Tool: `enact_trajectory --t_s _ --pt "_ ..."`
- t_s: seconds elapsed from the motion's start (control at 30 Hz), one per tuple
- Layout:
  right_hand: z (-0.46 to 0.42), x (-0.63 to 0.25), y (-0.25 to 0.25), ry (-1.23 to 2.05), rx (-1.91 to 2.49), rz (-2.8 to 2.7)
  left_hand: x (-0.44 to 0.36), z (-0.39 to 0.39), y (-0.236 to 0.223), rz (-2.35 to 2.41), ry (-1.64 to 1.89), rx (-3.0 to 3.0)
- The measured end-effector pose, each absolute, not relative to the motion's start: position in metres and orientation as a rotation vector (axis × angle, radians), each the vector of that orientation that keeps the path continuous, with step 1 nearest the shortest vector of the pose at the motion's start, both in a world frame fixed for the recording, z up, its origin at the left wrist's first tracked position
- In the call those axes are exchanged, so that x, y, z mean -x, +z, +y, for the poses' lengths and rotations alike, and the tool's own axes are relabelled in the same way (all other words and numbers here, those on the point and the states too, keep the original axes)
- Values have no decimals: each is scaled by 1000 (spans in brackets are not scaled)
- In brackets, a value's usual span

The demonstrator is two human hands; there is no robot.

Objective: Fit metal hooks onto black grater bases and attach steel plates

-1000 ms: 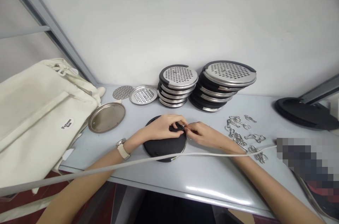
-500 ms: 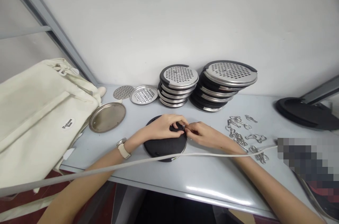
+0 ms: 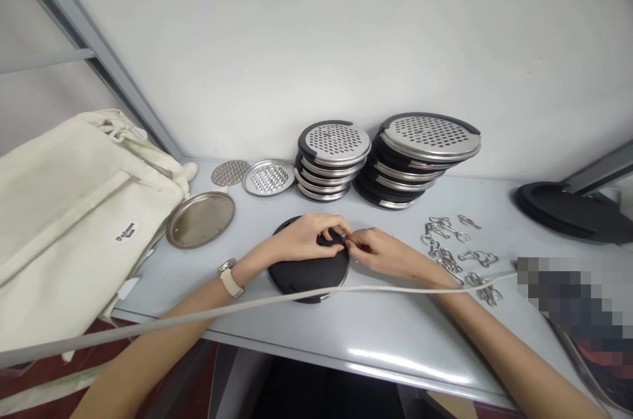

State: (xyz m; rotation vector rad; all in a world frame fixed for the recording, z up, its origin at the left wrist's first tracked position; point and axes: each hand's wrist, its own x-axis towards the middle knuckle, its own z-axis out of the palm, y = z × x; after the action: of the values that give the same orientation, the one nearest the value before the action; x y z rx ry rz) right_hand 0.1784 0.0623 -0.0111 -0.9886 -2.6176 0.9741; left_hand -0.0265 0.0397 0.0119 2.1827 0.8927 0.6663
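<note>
A round black disc (image 3: 309, 272) with a thin metal rim lies flat on the table before me. My left hand (image 3: 312, 237) rests over its upper part, thumb and fingers curled towards the disc's right edge. At that edge, my right hand (image 3: 370, 249) pinches a small shiny metal piece, probably a wire clip, partly hidden by the fingertips. Both hands' fingertips nearly meet there. Several loose metal wire clips (image 3: 448, 260) lie to the right of my right hand.
Behind stand two stacks of round graters, a smaller stack (image 3: 336, 142) and a larger stack (image 3: 430, 138). A metal lid (image 3: 200, 220), a grater plate (image 3: 268, 179) and a perforated disc (image 3: 230, 173) lie left. A cream bag (image 3: 79, 208) stands at far left. A white cable (image 3: 277, 300) crosses in front.
</note>
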Motion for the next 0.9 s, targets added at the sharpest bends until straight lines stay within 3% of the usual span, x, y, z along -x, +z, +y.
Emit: enact_trajectory --t_s 0.9 --pt "62 -179 -9 1056 990 -2603 27 38 12 927 651 -2162"
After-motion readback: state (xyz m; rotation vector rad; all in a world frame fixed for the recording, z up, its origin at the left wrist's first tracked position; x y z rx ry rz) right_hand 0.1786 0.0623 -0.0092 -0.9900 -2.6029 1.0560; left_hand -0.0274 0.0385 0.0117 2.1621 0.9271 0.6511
